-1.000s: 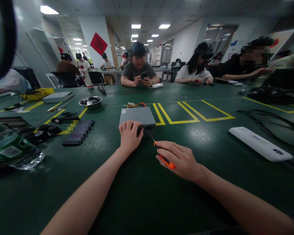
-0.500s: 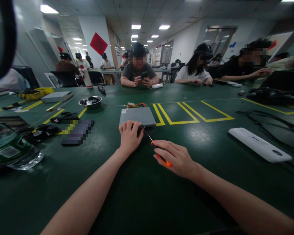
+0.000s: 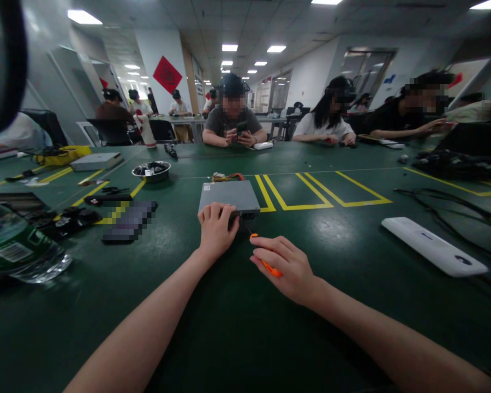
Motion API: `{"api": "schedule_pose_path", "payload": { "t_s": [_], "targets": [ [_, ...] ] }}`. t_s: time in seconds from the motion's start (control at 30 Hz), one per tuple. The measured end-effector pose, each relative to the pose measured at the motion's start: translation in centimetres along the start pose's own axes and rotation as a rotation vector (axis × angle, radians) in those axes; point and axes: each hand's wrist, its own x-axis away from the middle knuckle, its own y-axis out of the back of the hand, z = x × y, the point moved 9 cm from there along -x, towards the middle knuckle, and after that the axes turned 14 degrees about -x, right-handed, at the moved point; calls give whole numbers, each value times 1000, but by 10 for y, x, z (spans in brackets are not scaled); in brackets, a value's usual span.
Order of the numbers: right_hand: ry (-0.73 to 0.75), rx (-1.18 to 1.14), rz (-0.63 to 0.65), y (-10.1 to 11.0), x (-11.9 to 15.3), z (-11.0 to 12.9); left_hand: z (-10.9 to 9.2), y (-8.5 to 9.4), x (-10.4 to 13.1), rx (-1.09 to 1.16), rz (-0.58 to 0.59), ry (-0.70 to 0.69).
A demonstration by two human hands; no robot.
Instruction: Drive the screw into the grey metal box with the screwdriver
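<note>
A flat grey metal box lies on the green table, with a bundle of coloured wires at its far edge. My left hand grips the near left part of the box, fingers bent over its top edge. In my right hand is an orange-handled screwdriver, held in closed fingers. Its thin shaft points up and left to the near side of the box, close to my left thumb. Whether the tip touches the box is too small to tell.
A metal bowl with small dark parts, a phone and a water bottle are on the left. A white device and black cables lie right. Across the table sits a person holding a phone.
My right hand and the screwdriver have shifted slightly left. My left hand stays on the box, which has not visibly moved.
</note>
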Motion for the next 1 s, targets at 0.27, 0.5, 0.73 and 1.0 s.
{"api": "schedule_pose_path", "payload": {
  "t_s": [0.27, 0.5, 0.73, 1.0],
  "targets": [
    [-246, -252, -134, 14, 1, -19, 1, 0, -1, 9, 5, 10],
    [-4, -18, 77, 1, 1, 6, 0, 0, 0, 16, -3, 3],
    [54, 141, 104, -2, -1, 11, 0, 0, 0, 21, 10, 3],
    [71, 221, 38, 10, -1, 8, 1, 0, 1, 24, 24, 2]
  ]
}}
